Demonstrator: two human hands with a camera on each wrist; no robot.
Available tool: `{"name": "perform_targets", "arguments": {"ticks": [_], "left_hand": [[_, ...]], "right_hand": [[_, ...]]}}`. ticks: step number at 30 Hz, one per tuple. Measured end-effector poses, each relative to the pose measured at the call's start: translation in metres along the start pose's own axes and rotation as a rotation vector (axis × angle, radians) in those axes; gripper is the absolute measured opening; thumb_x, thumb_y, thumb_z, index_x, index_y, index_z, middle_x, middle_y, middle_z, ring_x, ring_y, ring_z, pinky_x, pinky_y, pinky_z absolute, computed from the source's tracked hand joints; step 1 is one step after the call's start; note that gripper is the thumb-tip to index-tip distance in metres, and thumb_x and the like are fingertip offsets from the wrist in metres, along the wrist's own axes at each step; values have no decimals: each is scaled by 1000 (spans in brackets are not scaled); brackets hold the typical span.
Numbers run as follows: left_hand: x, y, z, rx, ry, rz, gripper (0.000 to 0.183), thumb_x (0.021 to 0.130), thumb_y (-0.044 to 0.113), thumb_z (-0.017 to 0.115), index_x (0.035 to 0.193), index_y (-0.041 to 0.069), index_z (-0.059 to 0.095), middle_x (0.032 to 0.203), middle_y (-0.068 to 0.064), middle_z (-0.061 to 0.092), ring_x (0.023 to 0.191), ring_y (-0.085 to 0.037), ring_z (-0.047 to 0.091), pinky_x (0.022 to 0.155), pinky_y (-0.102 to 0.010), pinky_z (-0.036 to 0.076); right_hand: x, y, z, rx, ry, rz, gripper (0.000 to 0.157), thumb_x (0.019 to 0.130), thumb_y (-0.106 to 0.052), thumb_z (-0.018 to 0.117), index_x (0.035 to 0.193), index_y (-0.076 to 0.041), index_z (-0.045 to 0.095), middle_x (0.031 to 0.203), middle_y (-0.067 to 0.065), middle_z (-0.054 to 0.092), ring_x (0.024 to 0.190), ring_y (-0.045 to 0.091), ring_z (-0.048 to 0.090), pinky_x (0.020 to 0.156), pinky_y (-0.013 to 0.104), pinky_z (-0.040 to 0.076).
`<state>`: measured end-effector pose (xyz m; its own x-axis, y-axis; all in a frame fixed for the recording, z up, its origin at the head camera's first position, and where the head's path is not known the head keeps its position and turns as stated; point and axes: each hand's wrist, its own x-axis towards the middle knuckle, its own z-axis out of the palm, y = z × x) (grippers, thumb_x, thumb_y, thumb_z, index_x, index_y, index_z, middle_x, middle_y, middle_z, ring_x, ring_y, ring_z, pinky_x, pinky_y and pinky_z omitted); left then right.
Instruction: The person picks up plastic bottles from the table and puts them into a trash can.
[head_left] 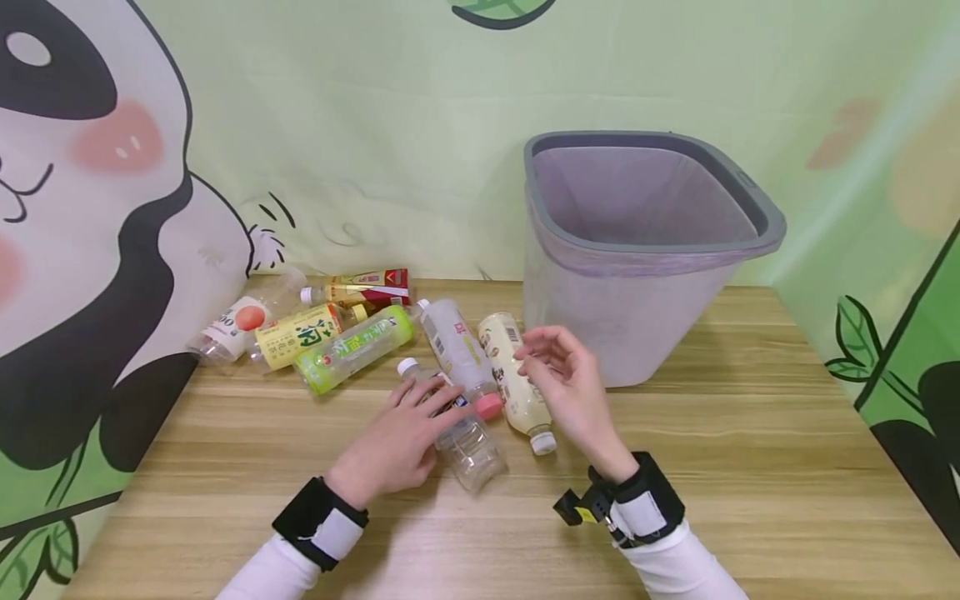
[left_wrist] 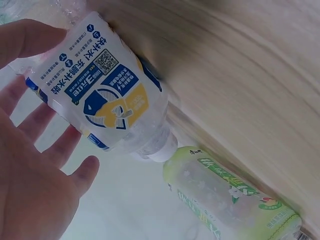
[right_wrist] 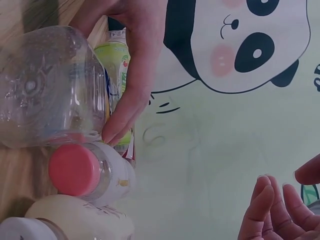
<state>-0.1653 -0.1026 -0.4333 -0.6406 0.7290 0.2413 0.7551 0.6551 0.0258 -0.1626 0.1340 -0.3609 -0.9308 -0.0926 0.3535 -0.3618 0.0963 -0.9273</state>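
A clear plastic bottle [head_left: 471,452] with a white cap lies on the table, its blue and yellow label [left_wrist: 112,95] showing in the left wrist view. My left hand [head_left: 393,437] holds it across the middle, thumb on one side and spread fingers over the other. Beside it is a pale-labelled bottle [head_left: 457,346] with a pink cap [right_wrist: 75,170]. Next to that lies a cream bottle [head_left: 517,387] with a white cap. Over the cream bottle's right side hovers my right hand [head_left: 573,387], fingers loosely bent, a gap between thumb and fingertips, holding nothing.
A grey bin [head_left: 637,321] stands at the back right, its top facing up. Farther left lie a green bottle [head_left: 356,348], a yellow-labelled bottle [head_left: 300,335], a red and gold bottle [head_left: 367,288] and a clear bottle [head_left: 232,327] with a peach-printed label. A panda-printed backdrop [head_left: 360,142] surrounds the table.
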Motion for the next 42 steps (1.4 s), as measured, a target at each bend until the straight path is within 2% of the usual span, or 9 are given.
{"name": "perform_targets", "arguments": {"ticks": [6, 11, 18, 24, 29, 34, 37, 42], "left_hand": [[-1, 2, 0, 12, 24, 28, 75, 67, 17, 72, 138, 24, 48, 136, -5, 50, 126, -32, 39, 107, -55, 28], [-1, 7, -3, -11, 24, 50, 69, 71, 24, 73, 136, 25, 50, 130, -4, 53, 122, -29, 42, 105, -50, 31], [-1, 16, -4, -98, 34, 59, 58, 76, 37, 75, 129, 22, 56, 123, -3, 56, 118, -25, 46, 104, -51, 34], [-1, 15, -4, -127, 23, 30, 68, 74, 45, 75, 134, 20, 52, 128, -3, 55, 119, -24, 46, 106, -50, 33], [-3, 11, -3, -135, -11, 14, 81, 69, 43, 79, 139, 20, 47, 133, -4, 52, 122, -25, 45, 106, -53, 31], [-3, 11, -2, -144, -63, 27, 82, 67, 30, 81, 140, 21, 46, 130, -2, 54, 122, -25, 46, 107, -54, 30], [-3, 13, -2, -136, -66, 37, 80, 67, 27, 81, 139, 21, 47, 124, -1, 57, 117, -24, 49, 105, -51, 33], [-5, 16, -6, -153, -69, 30, 79, 66, 31, 82, 137, 21, 48, 119, -1, 58, 111, -22, 52, 99, -46, 41]], "right_hand": [[-1, 2, -2, -9, -5, 8, 27, 84, 10, 52, 111, 8, 54, 96, 20, 62, 80, 27, 60, 75, 37, 56], [-1, 4, -4, -13, -4, 19, 28, 84, 12, 52, 112, 8, 54, 96, 21, 62, 79, 23, 60, 73, 33, 56], [-2, 3, -5, -6, -10, 29, 28, 84, 12, 51, 112, 10, 53, 96, 22, 61, 79, 26, 60, 73, 31, 56], [-3, 3, -6, -10, -10, 26, 28, 84, 11, 51, 113, 8, 53, 97, 21, 62, 79, 25, 60, 72, 27, 55], [-2, 3, -6, -17, -11, 25, 28, 85, 10, 52, 113, 8, 53, 97, 20, 62, 79, 22, 60, 72, 25, 55], [-3, 4, -6, -14, -10, 27, 28, 85, 10, 51, 112, 9, 53, 97, 22, 62, 79, 23, 60, 72, 23, 54], [-4, 5, -7, -10, -8, 33, 27, 85, 11, 51, 112, 7, 54, 97, 22, 62, 80, 25, 60, 72, 24, 54], [-4, 6, -9, -10, -4, 46, 27, 85, 9, 52, 111, 4, 55, 98, 21, 62, 81, 28, 60, 73, 28, 55]]}}
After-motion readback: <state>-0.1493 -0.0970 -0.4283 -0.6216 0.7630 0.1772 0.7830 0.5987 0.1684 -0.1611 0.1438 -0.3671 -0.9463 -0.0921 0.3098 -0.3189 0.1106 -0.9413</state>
